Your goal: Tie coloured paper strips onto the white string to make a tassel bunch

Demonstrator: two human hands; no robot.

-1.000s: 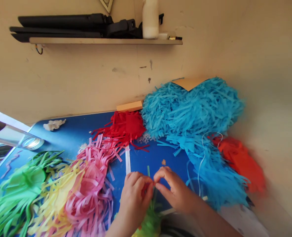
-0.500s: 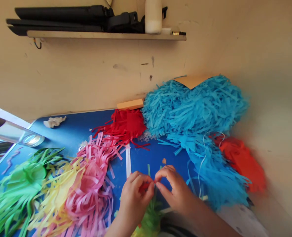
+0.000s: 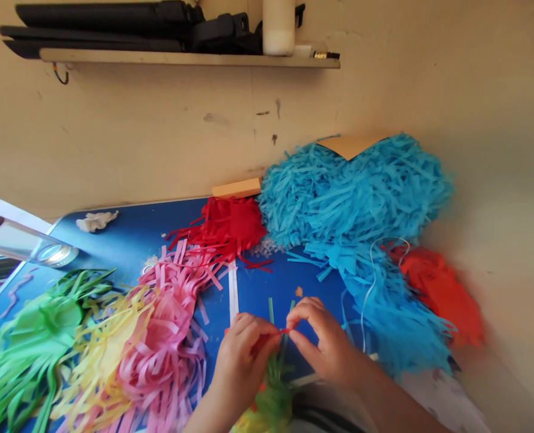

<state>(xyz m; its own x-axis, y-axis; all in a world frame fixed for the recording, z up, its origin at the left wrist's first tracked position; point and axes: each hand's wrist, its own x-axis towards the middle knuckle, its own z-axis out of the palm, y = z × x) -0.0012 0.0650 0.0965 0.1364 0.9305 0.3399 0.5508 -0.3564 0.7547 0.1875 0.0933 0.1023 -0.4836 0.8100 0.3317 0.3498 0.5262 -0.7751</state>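
Note:
Between my two hands runs a short twisted strip of red tissue paper (image 3: 284,331). My left hand (image 3: 244,355) is closed, pinching the red paper, and more of it shows inside the curled fingers. Thumb and forefinger of my right hand (image 3: 319,337) pinch the strip's other end. Below them lies a green and yellow tissue tassel (image 3: 273,391), partly covered by my left hand and wrist. Thin green strips poke up behind the fingers.
Left of my hands lie fringed tissue bundles in pink (image 3: 165,337), yellow (image 3: 109,343) and green (image 3: 46,325). Red fringe (image 3: 235,225) and a big blue fringe pile (image 3: 352,192) sit by the wall. Orange-red tissue (image 3: 442,294) is at right; a clear bottle (image 3: 46,248) at left.
My fingertips have drawn slightly apart, so more of the red strip shows between them. The view has shifted a little.

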